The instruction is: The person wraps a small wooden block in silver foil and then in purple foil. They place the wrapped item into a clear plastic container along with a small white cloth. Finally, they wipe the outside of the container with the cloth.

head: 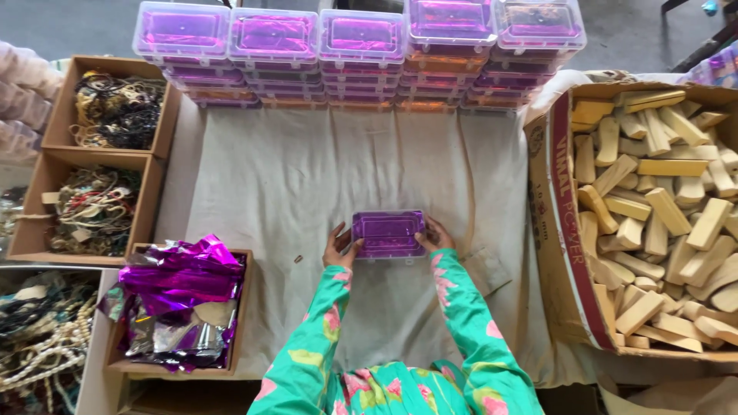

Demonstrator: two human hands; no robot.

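Observation:
A small clear plastic box (388, 234) with shiny purple foil inside rests on the grey cloth (284, 177) in the middle of the table. My left hand (339, 247) grips its left end and my right hand (435, 234) grips its right end. The lid looks closed. Both arms wear green floral sleeves.
Stacks of similar purple-filled plastic boxes (361, 54) line the far edge. A cardboard box of wooden blocks (653, 207) stands at right. At left are a box of purple foil sheets (181, 303) and boxes of beaded strings (115, 111). A small dark bit (298, 259) lies on the cloth.

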